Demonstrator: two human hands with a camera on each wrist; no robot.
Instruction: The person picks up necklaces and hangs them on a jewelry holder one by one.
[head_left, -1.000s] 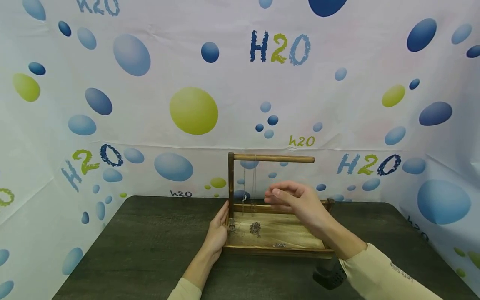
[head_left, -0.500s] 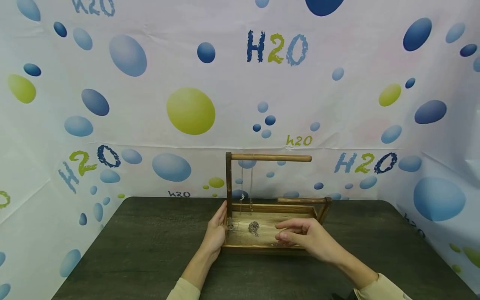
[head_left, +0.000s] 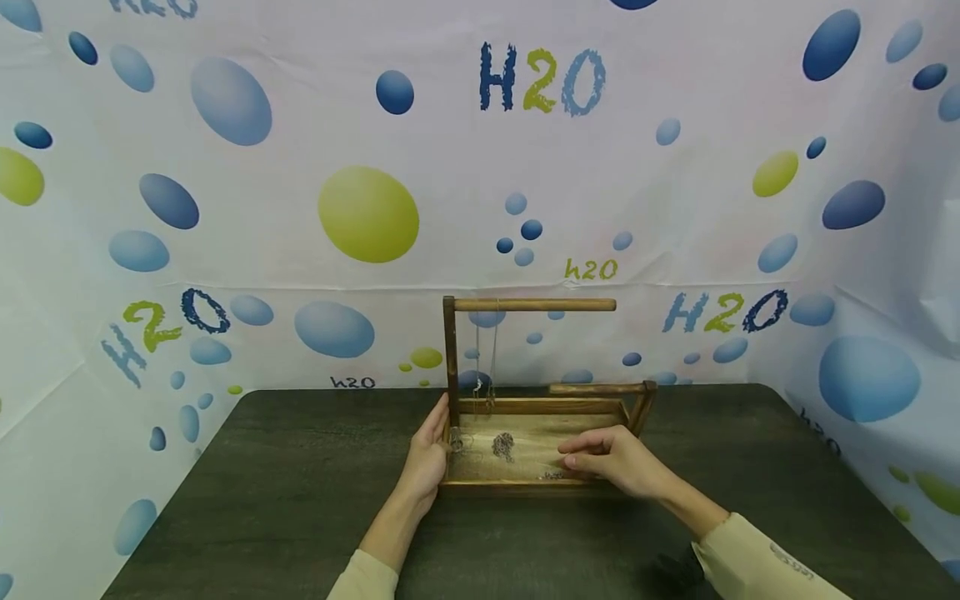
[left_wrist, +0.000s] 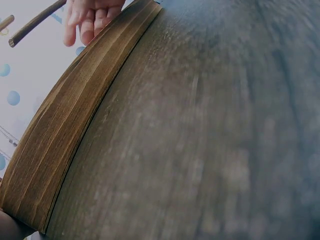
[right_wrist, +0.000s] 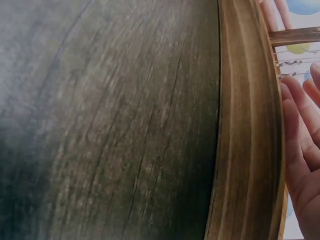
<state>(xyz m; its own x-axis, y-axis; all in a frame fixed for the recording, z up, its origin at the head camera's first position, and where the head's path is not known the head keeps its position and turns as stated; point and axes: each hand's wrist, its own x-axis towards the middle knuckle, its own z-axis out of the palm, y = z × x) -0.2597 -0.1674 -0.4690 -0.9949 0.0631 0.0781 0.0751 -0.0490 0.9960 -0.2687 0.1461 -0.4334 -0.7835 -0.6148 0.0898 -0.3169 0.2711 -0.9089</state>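
My left hand (head_left: 422,465) rests against the left end of a wooden jewelry stand (head_left: 525,490), its fingers along the outer side. Over the tray's right part, my right hand (head_left: 626,463) hovers with fingers loosely bent; nothing shows between thumb and forefinger. Close to its fingertips lies a small silver chain (head_left: 551,476). A tangled dark chain clump (head_left: 503,446) sits left of the middle, and thin rings or bangles (head_left: 457,440) lie at the left end. Thin necklaces (head_left: 492,350) hang from the tall bar. In the right wrist view the right fingers (right_wrist: 295,117) appear behind the tray's front wall.
The stand's tall upper bar (head_left: 540,305) reaches right from the left post (head_left: 450,358). A lower bar (head_left: 592,389) extends left from a short right post. The dark wood-grain table (head_left: 315,483) lies around it, with a patterned backdrop (head_left: 420,150) behind.
My right hand has come down from beside the hanging necklaces to the tray's right part, then shifted slightly right. My left hand has stayed at the stand's left end.
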